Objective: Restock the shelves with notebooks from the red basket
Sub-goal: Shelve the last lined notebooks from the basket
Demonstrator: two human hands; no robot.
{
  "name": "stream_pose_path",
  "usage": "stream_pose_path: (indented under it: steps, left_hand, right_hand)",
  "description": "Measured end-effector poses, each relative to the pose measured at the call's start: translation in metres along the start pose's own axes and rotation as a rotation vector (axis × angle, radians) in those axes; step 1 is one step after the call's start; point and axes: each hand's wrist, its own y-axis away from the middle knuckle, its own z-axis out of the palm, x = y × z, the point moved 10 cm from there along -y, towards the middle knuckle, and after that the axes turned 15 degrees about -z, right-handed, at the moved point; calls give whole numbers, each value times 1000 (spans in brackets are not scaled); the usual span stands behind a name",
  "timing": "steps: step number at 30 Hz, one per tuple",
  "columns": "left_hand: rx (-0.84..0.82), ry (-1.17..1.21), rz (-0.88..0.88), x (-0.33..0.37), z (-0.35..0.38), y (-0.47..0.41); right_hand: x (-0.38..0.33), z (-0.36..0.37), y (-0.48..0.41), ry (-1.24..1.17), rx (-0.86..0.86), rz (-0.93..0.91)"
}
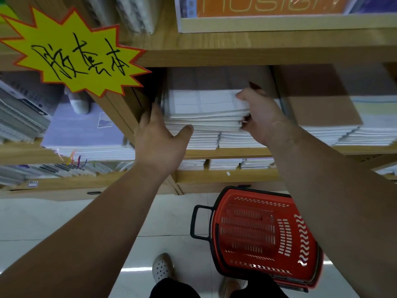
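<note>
The right hand (261, 117) pinches the right edge of a thin bundle of notebooks (206, 104), thumb on top and fingers curled beneath. The notebooks are flat, white and soft-covered (the top one shows faint ruled lines) and lie on a taller stack on the pale wooden shelf (214, 152). The left hand (159, 138) holds nothing: its fingers lie straight along the stack's left side, thumb spread against the front edges. The red basket (257, 233), perforated plastic with 1 black handle, sits on the glossy floor (64, 222) below.

Both hands at wooden shelf (225, 152): right hand (261, 117) grips white notebook stack (206, 114), left hand (160, 136) flat beside it; red plastic basket (264, 237) on floor.
</note>
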Motion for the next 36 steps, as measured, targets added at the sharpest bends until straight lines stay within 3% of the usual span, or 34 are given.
stream_pose_path:
  steps: [2, 7, 13, 16, 21, 25, 31, 36]
  left_hand:
    - [-74, 80, -37, -1, 10, -2]
    - [-76, 284, -108, -2, 23, 2]
    - [-162, 423, -145, 19, 54, 26]
    - [-239, 431, -73, 46, 74, 37]
    - [-306, 272, 4, 75, 109, 51]
    - [-390, 18, 82, 85, 136, 60]
    - [-38, -346, 282, 94, 113, 45]
    - [-38, -298, 281, 82, 99, 23]
  right_hand:
    - [-4, 11, -2, 44, -59, 3]
    - [-12, 12, -6, 19, -105, -73]
    - [-29, -38, 1, -26, -72, -134]
    - [-32, -77, 3, -47, -18, -136]
    - [-45, -130, 1, -61, 18, -155]
    - [-42, -147, -4, 82, -32, -159]
    - [-33, -131, -17, 123, -65, -155]
    - [-32, -117, -39, 211, -6, -149]
